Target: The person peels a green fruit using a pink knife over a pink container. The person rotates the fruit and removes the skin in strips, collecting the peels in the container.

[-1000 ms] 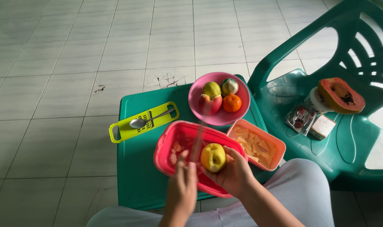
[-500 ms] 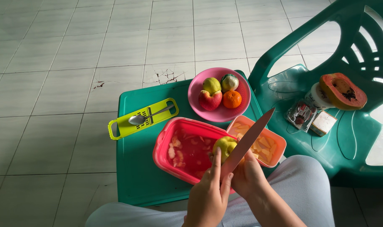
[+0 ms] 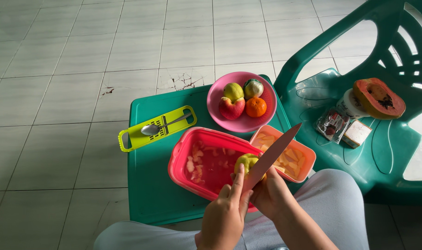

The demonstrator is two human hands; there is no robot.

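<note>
One yellow-green apple point(image 3: 247, 163), held over the red rectangular tub point(image 3: 183, 159), near its right end. Right hand point(image 3: 271, 192) cupped under the apple, fingers wrapped shut around it. Left hand point(image 3: 225, 217) clenched on the handle of one knife point(image 3: 272, 156), forefinger stretched along the blade's spine; reddish blade laid against the apple, tip pointing up and right over the orange tub point(image 3: 308, 159).

Red tub: scattered pale and pink fruit scraps, too small to count. Orange tub, just beside it on the right: a heap of pale yellow fruit slices, number unclear.

Behind both tubs, one round pink plate point(image 3: 215, 109) with four whole fruits: one yellow-green apple point(image 3: 232, 91), one red apple point(image 3: 231, 108), one orange point(image 3: 256, 107), one pale rounded fruit point(image 3: 253, 88) of uncertain kind.

To the left, one lime-green flat slicer with a handle point(image 3: 141, 136), one metal spoon point(image 3: 162, 126) lying across it.

All on one green plastic surface point(image 3: 148, 185), standing on a pale tiled floor point(image 3: 58, 69).

To the right, one green plastic chair point(image 3: 387, 153). On its seat: one halved papaya point(image 3: 377, 98), cut face up, resting on one white round container point(image 3: 349, 107); in front, one clear crinkled packet with dark and red contents point(image 3: 331, 125); beside it, one small boxy packet, white and brown point(image 3: 356, 134). Print on the packages too small to make out.

Grey-trousered knees point(image 3: 331, 203) at the bottom edge.
</note>
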